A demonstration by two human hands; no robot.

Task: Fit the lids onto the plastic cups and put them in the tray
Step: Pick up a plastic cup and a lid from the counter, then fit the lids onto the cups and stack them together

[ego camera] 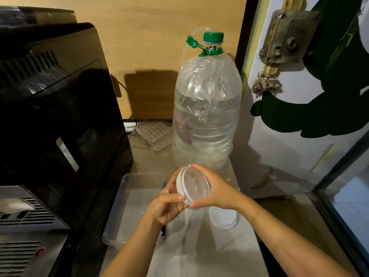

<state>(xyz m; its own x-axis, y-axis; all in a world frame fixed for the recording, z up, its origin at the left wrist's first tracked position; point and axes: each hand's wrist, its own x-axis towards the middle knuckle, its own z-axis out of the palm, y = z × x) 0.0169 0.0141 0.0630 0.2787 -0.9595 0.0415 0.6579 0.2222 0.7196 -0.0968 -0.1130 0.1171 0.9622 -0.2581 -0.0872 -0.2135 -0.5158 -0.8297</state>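
Both hands hold a clear plastic cup (194, 185) above the counter, tilted so its round top faces me, with a white lid rim (180, 188) around it. My left hand (169, 204) pinches the lid's lower left edge. My right hand (214, 189) wraps the cup from the right, thumb at the bottom edge, fingers over the top. A clear rectangular tray (127, 206) lies on the counter to the left, under my left hand. Another clear cup or lid (224, 217) rests on the counter just below my right wrist, partly hidden.
A large water bottle (205, 116) with a green cap stands right behind the hands. A black appliance (56, 116) fills the left side. A white door (289, 136) and a glass-fronted cabinet (349, 196) close off the right.
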